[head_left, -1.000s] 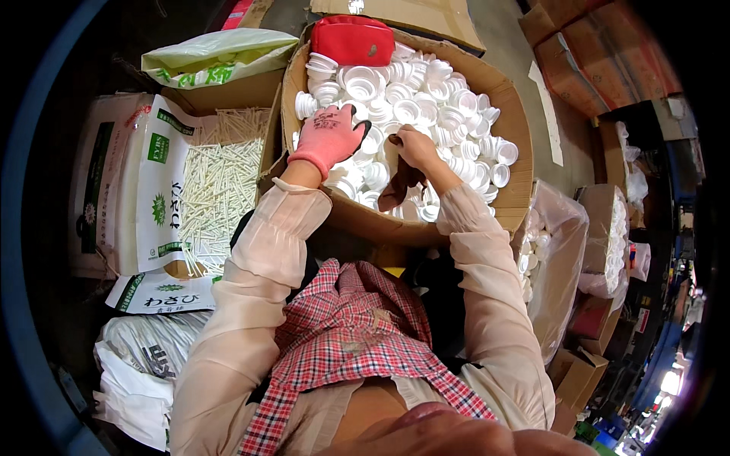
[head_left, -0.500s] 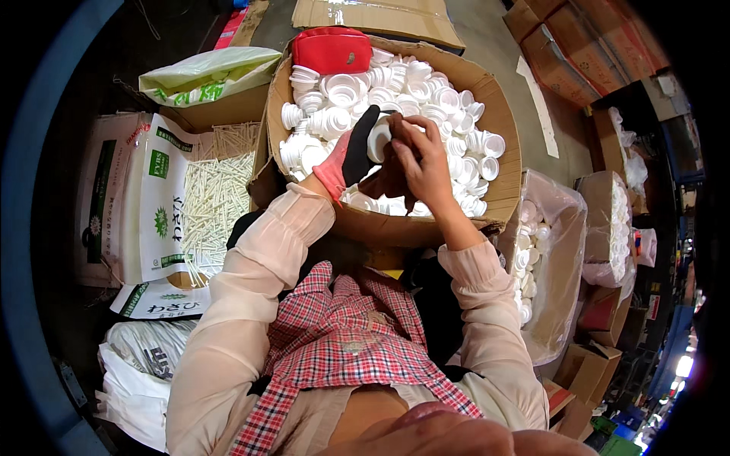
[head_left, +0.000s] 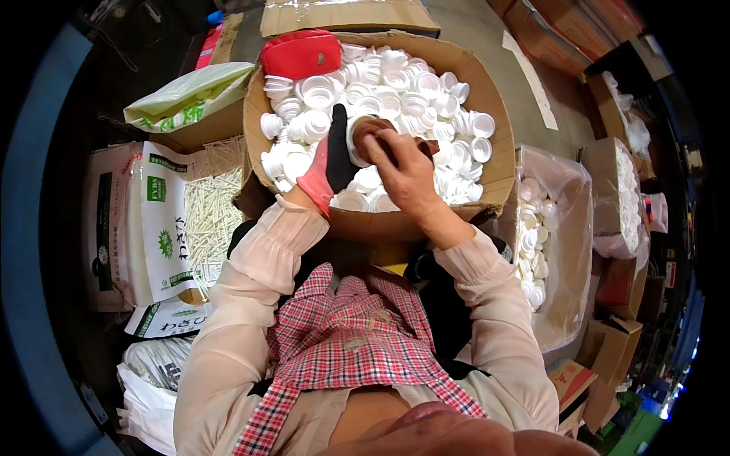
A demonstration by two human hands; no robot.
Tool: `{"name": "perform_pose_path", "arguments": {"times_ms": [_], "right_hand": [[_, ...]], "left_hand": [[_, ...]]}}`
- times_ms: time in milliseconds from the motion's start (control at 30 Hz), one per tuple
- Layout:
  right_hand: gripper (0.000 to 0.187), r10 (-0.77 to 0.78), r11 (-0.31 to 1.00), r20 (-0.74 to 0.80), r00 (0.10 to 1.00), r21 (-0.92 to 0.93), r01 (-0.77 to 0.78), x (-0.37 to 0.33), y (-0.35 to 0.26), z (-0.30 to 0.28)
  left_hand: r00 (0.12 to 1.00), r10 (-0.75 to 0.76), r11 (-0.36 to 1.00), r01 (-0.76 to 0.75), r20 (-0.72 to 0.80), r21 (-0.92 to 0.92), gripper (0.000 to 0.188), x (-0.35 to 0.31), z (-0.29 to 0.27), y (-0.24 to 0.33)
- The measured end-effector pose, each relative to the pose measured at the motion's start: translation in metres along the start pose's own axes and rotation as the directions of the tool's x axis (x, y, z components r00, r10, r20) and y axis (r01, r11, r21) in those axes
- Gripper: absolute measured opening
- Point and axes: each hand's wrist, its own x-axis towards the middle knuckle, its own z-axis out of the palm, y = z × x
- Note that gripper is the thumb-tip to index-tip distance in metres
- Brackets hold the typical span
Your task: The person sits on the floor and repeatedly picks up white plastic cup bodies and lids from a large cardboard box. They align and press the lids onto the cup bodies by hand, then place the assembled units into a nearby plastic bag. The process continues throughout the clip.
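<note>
My left hand (head_left: pixel 333 161), in a black and pink glove, is closed round a white round plastic cap (head_left: pixel 353 143). My bare right hand (head_left: pixel 411 171) grips a brown cloth (head_left: pixel 368 129) and presses it against the cap's open side. Part of the cap is hidden behind the cloth and fingers. Both hands are above a large cardboard box (head_left: pixel 496 121) filled with similar white caps (head_left: pixel 395 80). A red zip pouch (head_left: pixel 303 55) rests on the caps at the box's far left corner.
On the left, a carton lined with a printed sheet (head_left: pixel 163 220) holds thin white sticks (head_left: pixel 209 213). To the right stands a plastic-lined box (head_left: pixel 566 251) with more white pieces (head_left: pixel 530 251). White plastic bags (head_left: pixel 148 395) lie at lower left; cartons (head_left: pixel 551 42) line the far right.
Both hands have shifted slightly left in view, along with the whole scene. The right hand has turned over the cap, and the cloth is now bunched at the cap's opening.
</note>
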Motion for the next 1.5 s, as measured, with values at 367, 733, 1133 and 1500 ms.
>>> {"name": "perform_pose_path", "arguments": {"times_ms": [367,733,1133,1500], "right_hand": [[0.021,0.63,0.726,0.142,0.763,0.24,-0.644,0.004,-0.018,0.021],[0.027,0.449,0.877,0.549,0.705,-0.118,-0.466,-0.061,0.103,0.064],[0.053,0.572,0.818,0.663,0.483,-0.502,-0.281,-0.102,0.158,0.066],[0.058,-0.046,0.964,0.312,0.949,0.262,-0.039,0.03,0.022,-0.053]], "left_hand": [[0.867,0.418,0.842,-0.256,-0.273,0.475,0.033,-0.001,0.052,0.009],[0.963,-0.238,0.632,0.055,-0.126,-0.773,0.09,0.016,-0.028,0.053],[0.987,-0.033,0.612,0.147,0.16,-0.777,0.08,0.016,-0.025,0.07],[0.989,-0.146,0.98,0.141,-0.022,-0.143,0.072,0.002,-0.039,0.065]]}}
